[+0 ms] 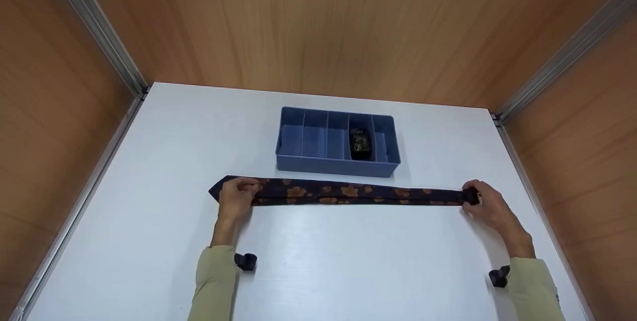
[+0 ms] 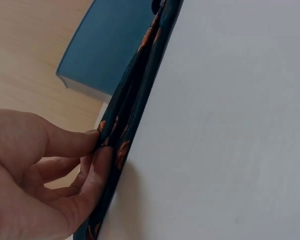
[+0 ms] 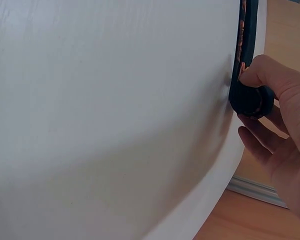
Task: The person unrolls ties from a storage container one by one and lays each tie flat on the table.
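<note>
A dark necktie (image 1: 318, 192) with orange flowers lies stretched sideways over the white table, its pointed wide end at the left. Near that point, my left hand (image 1: 238, 197) pinches the tie's edge between thumb and fingers; the left wrist view shows the fabric fold (image 2: 121, 120) there. At the far right the tie is wound into a small roll (image 3: 251, 100). Thumb and fingers of my right hand (image 1: 490, 205) grip this roll, and part of it is hidden behind them in the head view.
Behind the tie stands a blue divided box (image 1: 338, 165). One compartment, second from the right, holds a dark rolled item with a gold pattern (image 1: 360, 143). Wooden panels (image 1: 318, 27) border the white table (image 1: 348, 261) at the back and both sides.
</note>
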Demonstrator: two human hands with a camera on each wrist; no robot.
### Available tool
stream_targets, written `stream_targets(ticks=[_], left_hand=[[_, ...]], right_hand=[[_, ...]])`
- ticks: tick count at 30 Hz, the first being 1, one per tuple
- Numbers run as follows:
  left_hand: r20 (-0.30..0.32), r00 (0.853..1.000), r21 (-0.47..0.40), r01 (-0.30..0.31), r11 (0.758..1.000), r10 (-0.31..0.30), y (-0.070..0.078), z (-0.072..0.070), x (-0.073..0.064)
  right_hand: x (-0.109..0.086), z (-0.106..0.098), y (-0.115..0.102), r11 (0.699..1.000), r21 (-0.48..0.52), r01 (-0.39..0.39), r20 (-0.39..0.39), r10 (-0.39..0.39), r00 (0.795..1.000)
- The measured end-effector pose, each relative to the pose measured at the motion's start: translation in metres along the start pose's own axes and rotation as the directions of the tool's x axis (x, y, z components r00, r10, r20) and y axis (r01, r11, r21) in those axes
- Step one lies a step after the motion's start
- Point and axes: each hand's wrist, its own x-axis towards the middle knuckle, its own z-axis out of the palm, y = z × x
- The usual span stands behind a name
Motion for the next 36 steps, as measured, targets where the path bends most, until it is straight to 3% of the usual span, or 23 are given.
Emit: stream_targets(ticks=[6,17,30,36], left_hand=[[0.024,0.998,-0.026,0.057,0.998,-0.057,0.0,-0.003,0.005],[0.038,0.998,0.003,0.045,0.999,-0.045,-0.001,-0.002,0.006],[0.017,0.999,0.032,0.038,0.999,-0.039,-0.004,0.002,0.007],[0.008,1.0,0.055,0.028,0.998,-0.029,-0.004,0.002,0.006]], right_hand=[[-0.003,-0.005,0.005,0.999,0.026,-0.04,0.013,0.039,0.999],[-0.007,-0.006,0.006,0.995,0.025,-0.098,0.006,0.098,0.995],[-0.003,-0.005,0.006,0.998,-0.056,-0.025,-0.024,0.024,0.999],[-0.005,-0.003,0.011,0.999,-0.036,-0.03,-0.037,0.029,0.999]])
